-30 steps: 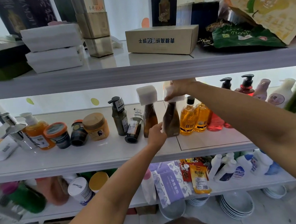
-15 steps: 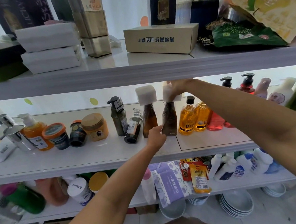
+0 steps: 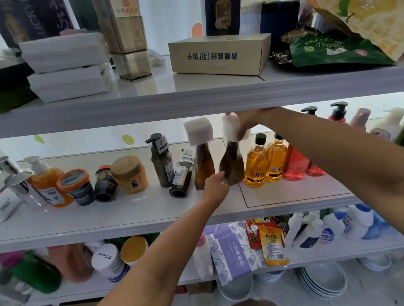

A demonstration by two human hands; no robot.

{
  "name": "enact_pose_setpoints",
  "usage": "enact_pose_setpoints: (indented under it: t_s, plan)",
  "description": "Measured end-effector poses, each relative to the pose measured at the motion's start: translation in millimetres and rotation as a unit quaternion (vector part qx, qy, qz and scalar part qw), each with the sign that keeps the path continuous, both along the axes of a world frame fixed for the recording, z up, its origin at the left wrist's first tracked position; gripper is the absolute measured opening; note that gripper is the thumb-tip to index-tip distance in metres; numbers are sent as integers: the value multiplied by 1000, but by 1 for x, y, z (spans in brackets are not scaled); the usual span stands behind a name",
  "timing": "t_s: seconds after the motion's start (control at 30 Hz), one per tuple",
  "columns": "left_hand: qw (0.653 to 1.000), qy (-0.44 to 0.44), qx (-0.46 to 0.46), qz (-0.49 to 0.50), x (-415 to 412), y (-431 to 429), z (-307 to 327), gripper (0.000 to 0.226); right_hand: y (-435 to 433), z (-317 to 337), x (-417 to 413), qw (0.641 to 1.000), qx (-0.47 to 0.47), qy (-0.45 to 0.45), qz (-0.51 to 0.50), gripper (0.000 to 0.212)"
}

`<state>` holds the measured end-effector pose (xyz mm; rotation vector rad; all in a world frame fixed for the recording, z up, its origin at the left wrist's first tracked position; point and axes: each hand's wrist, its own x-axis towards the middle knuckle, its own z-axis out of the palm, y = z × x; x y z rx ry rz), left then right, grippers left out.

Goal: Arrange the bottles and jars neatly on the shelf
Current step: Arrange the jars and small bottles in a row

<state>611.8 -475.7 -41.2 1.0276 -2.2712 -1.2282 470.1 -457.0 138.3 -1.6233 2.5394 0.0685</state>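
Note:
On the middle shelf [image 3: 129, 210] two brown bottles with big white square caps stand side by side. My right hand [image 3: 244, 122] grips the white cap of the right brown bottle [image 3: 232, 165], which leans to the left and looks blurred. My left hand [image 3: 215, 183] touches the base of that bottle with its fingertips. The left brown bottle [image 3: 202, 162] stands upright just beside it. Two amber bottles [image 3: 264, 161] stand right of them, then red bottles [image 3: 295, 164]. A dark pump bottle [image 3: 160, 159] and a dark tilted bottle [image 3: 182, 177] are to the left.
Left on the same shelf are jars [image 3: 129, 175], an orange pump bottle [image 3: 45, 182] and a chrome dispenser [image 3: 17, 183]. Pump bottles [image 3: 339, 113] line the back right. The upper shelf edge [image 3: 193, 99] hangs just over my right hand. Packets and white bottles fill the lower shelf.
The right brown bottle has tipped over to the left under my right hand, its base shifting right. My left hand stays at its base. The other bottles have not moved.

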Motion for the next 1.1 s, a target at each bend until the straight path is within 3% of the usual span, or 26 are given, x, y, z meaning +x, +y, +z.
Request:
enact_pose_setpoints:
  t_s: [0.1,0.17,0.3,0.4,0.47,0.53,0.63,0.77,0.93,1.1]
  plan:
    - [999,-6,-11,32,1,-3,0,38,-5,-9,4,996,-53,31,-63,86]
    - [996,-5,-29,79,3,-10,0,28,-10,-13,-3,998,-11,14,-54,98]
    - [975,10,-79,205,9,-17,6,19,-6,-6,-17,999,46,-6,5,62]
    - [961,43,-104,253,11,-22,15,28,4,-4,-2,999,-26,-38,-12,73]
    - [967,3,-115,227,9,-31,14,56,1,-10,1,996,-73,4,-41,76]
    - [982,0,-65,175,7,-38,15,72,-2,-15,8,991,-111,46,-54,78]
    - [988,41,-24,150,7,-44,17,63,-7,-17,11,989,-124,48,-68,83]
    - [988,39,-8,146,12,-47,22,50,-6,-3,9,996,20,-69,-48,81]
    - [990,58,27,126,10,-51,23,47,-5,-4,7,999,21,-15,-38,61]
    - [992,71,37,101,5,-54,20,47,-9,-7,6,998,27,-29,-53,55]
